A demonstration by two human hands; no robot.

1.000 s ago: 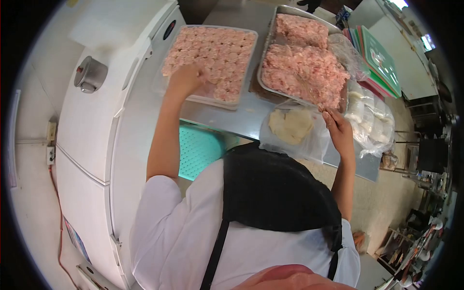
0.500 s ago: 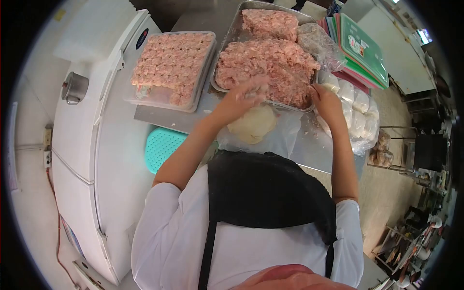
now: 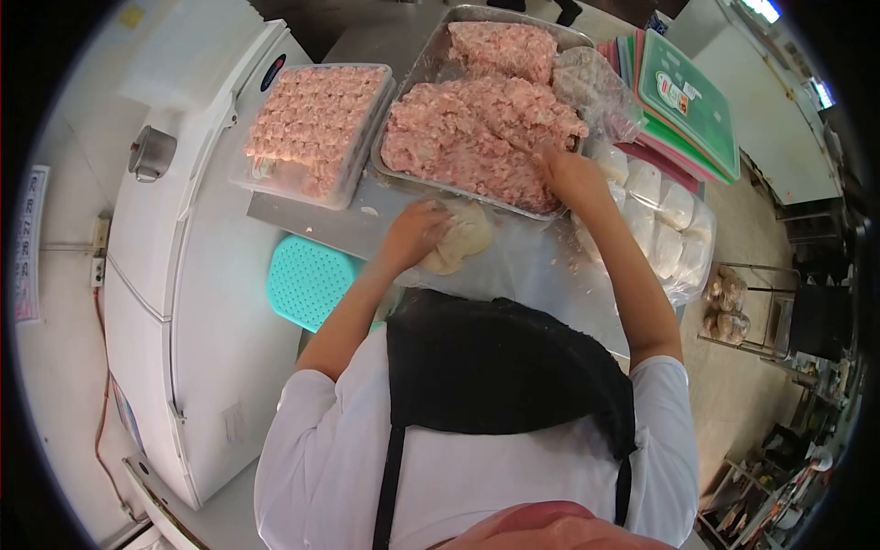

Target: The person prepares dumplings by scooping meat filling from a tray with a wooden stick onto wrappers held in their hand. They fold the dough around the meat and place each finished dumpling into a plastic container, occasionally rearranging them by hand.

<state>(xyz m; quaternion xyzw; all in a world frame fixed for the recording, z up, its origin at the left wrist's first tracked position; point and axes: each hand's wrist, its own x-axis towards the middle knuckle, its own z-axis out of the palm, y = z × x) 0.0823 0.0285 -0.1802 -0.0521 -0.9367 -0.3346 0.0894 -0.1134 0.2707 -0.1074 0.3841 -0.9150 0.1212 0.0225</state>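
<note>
A large metal tray (image 3: 431, 185) holds a heap of raw minced meat (image 3: 495, 119). My right hand (image 3: 566, 174) is over the tray's near right corner, fingers closed against the meat. What it grips is too small to make out. Thin, round, pale dough wrappers (image 3: 466, 240) lie on the steel table just below the tray. At their left edge is my left hand (image 3: 417, 234), fingers curled on the wrapper and slightly blurred. To the left, a clear plastic container (image 3: 344, 188) carries close rows of filled meat dumplings (image 3: 316, 115).
Bagged white wrapper stacks (image 3: 674, 206) lie right of the tray, below green and coloured plastic lids (image 3: 687, 92). A crumpled plastic bag (image 3: 596, 87) rests on the tray's right side. A turquoise perforated stool (image 3: 312, 280) and a white freezer (image 3: 229, 275) stand left.
My left hand has come down from the tray's near edge to the wrappers. My right hand has moved from the tray's right corner further in over the meat.
</note>
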